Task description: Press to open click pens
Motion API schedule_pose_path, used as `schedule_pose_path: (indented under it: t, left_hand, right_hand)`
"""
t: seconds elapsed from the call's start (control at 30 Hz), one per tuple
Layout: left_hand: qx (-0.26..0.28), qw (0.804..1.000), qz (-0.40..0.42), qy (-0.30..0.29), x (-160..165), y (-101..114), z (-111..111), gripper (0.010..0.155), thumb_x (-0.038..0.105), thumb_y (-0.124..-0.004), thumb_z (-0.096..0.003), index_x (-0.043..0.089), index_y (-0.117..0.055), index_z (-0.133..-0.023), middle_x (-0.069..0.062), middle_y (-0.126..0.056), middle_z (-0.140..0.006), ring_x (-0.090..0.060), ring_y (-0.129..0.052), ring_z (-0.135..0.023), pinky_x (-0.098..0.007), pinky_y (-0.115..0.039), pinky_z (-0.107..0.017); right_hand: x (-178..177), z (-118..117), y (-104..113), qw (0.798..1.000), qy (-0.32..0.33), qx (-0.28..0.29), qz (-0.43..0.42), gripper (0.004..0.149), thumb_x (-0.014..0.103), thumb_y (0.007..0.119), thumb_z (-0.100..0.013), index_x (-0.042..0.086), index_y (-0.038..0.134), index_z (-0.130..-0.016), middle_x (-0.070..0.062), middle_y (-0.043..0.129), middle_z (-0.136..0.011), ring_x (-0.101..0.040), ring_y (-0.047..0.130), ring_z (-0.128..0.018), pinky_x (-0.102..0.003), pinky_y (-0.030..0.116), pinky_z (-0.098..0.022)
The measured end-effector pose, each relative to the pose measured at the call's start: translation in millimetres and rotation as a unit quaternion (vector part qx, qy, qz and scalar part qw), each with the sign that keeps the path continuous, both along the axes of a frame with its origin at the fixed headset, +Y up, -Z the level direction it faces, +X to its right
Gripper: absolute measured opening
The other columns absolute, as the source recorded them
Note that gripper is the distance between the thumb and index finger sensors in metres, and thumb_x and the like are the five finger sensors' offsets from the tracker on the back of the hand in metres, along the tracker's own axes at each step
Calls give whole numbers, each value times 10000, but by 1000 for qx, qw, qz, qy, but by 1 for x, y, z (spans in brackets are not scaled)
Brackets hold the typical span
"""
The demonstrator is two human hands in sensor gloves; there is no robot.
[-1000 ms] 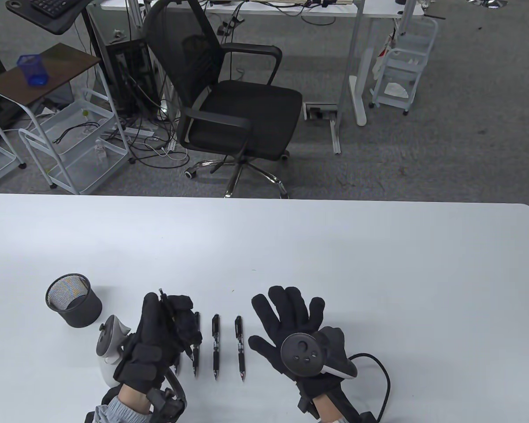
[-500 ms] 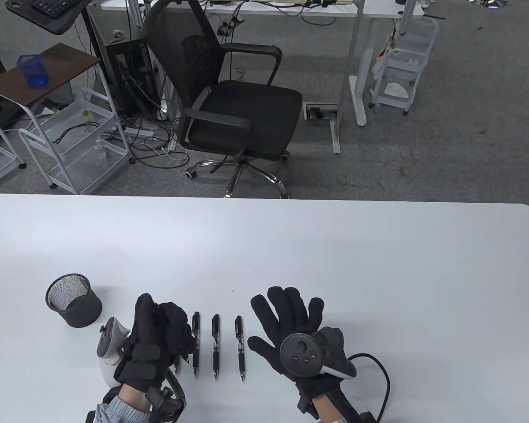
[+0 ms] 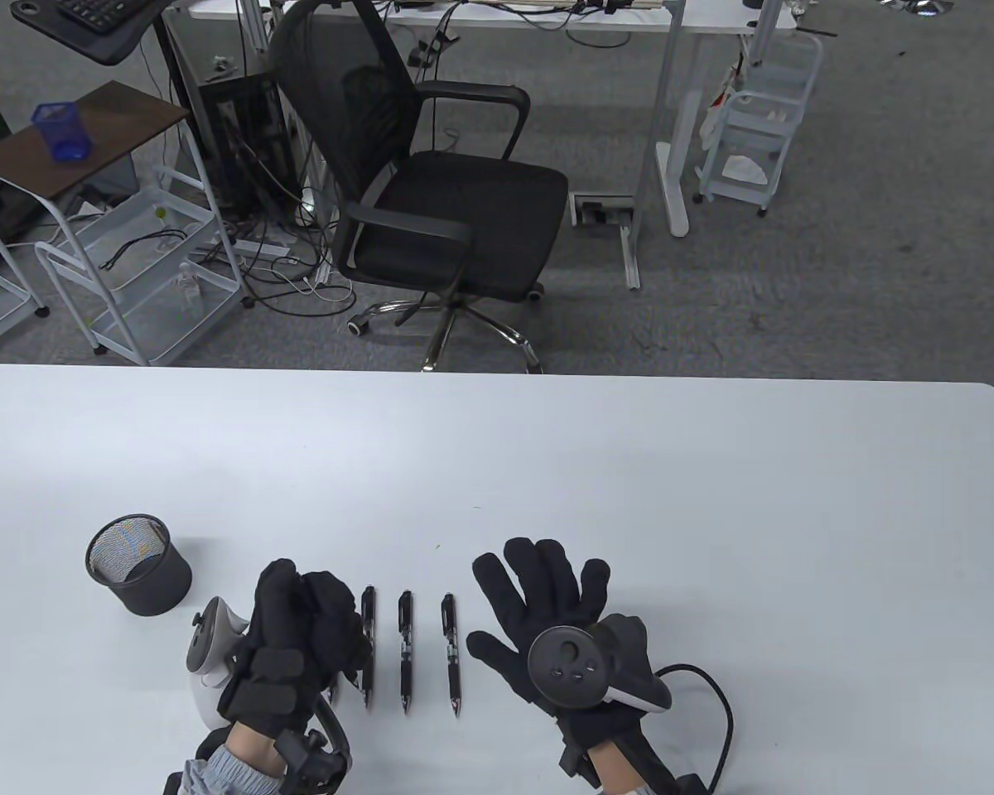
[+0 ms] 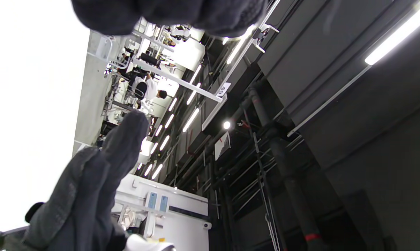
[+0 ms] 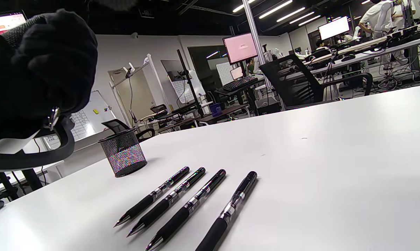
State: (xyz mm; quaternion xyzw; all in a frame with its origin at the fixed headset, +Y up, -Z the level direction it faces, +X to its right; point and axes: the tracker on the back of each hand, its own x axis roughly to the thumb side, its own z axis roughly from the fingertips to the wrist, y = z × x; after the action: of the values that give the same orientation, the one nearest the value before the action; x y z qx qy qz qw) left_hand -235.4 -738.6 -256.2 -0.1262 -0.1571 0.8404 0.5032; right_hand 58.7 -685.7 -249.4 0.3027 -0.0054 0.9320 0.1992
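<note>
My left hand is curled into a fist around a black click pen, which the glove mostly hides. The thumb lies over the top of the fist. In the right wrist view the fist hangs above the table, and a small metal tip shows beneath it. Several black click pens lie side by side on the white table, tips toward me: three in plain sight, one more partly under the left hand. My right hand rests flat and open, palm down, right of the pens.
A black mesh pen cup stands left of my left hand; it also shows in the right wrist view. A black office chair stands beyond the table's far edge.
A second ago the pen's top stuck out above my left fist beside the thumb. The thumb has since come down over it and the pen is hidden. The right hand has not moved.
</note>
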Motion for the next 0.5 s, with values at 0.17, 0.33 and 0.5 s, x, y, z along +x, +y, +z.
schedule_pose_path:
  t: [0.17, 0.33, 0.5]
  left_hand:
    - [-5, 1000, 5, 0, 1, -1, 0, 724, 741, -260, -655, 222, -725, -851, 122, -836, -512, -45, -858, -389, -323, -858, -471]
    - [-7, 1000, 6, 0, 1, -1, 0, 725, 743, -257, -657, 224, -723, -855, 124, -836, -515, -42, -858, -391, -320, -859, -472]
    - [-7, 1000, 7, 0, 2, -1, 0, 728, 746, -256, -658, 224, -723, -856, 126, -836, -516, -40, -858, -391, -319, -859, -472]
  right_hand:
    - [0, 0, 0, 1000, 0, 0, -1, 730, 492, 528, -676, 146, 208, -1233, -278, 50, -1233, -591, 71, -1071, -812, -4, -595]
    - [0, 0, 0, 1000, 1, 0, -1, 729, 493, 527, -675, 145, 210, -1233, -278, 50, -1233, -591, 73, -1071, -811, -4, -596]
    - [1, 0, 0, 1000, 1, 1, -4, 730, 493, 527, -676, 145, 210, -1233, -278, 50, -1233, -590, 73, -1071, -811, -4, -596]
